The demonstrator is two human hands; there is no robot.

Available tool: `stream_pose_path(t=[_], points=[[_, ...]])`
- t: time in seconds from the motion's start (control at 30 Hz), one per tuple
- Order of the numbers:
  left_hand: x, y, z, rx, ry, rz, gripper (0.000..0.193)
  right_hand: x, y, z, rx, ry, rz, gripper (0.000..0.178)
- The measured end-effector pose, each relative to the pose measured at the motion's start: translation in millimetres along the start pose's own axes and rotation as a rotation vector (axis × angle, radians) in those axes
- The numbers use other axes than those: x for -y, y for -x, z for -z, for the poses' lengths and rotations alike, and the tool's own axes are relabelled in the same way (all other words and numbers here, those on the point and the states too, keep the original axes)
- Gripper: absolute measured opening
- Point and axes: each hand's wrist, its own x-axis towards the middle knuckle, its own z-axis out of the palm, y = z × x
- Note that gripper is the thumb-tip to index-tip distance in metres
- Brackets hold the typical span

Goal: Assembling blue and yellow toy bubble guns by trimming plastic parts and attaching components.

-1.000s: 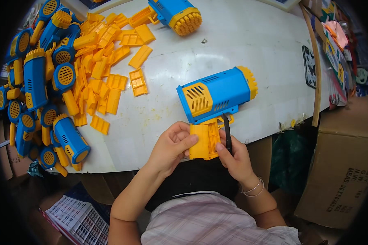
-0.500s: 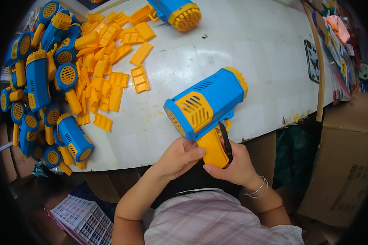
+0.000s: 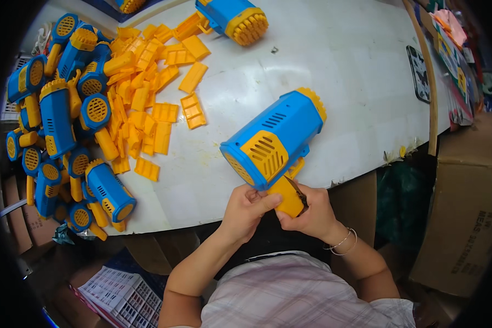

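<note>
A blue and yellow toy bubble gun is held over the table's front edge, its ridged yellow muzzle pointing away to the upper right. My left hand is closed around the near side of its yellow handle, thumb lying on the handle. My right hand is closed at the handle's other side, its thumb near the handle's lower end. A narrow black piece lies along the handle's right side, between it and my right fingers; most of it is hidden. Just above sits the yellow trigger.
Many similar toy guns are piled at the left. Beside them lie loose yellow handle covers. Another toy gun rests at the back. A phone lies at the right edge; a cardboard box stands below it.
The black piece, which stuck out from the handle's right side, now lies closer in against it. My right fingers have moved up around it. The view has shifted slightly.
</note>
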Motion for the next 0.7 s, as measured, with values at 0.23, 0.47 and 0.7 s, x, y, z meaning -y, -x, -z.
stream_pose_path(t=[0.23, 0.47, 0.7], points=[[-2, -7, 10, 0.179, 0.065, 0.133, 0.043, 14, 6, 3, -0.028, -0.122, -0.100, 0.045], [-6, -6, 31, 0.193, 0.190, 0.098, 0.048, 29, -7, -2, 0.019, -0.283, -0.207, 0.034], [-8, -1, 25, 0.033, 0.001, 0.059, 0.039, 20, -12, -27, -0.127, -0.080, -0.087, 0.033]])
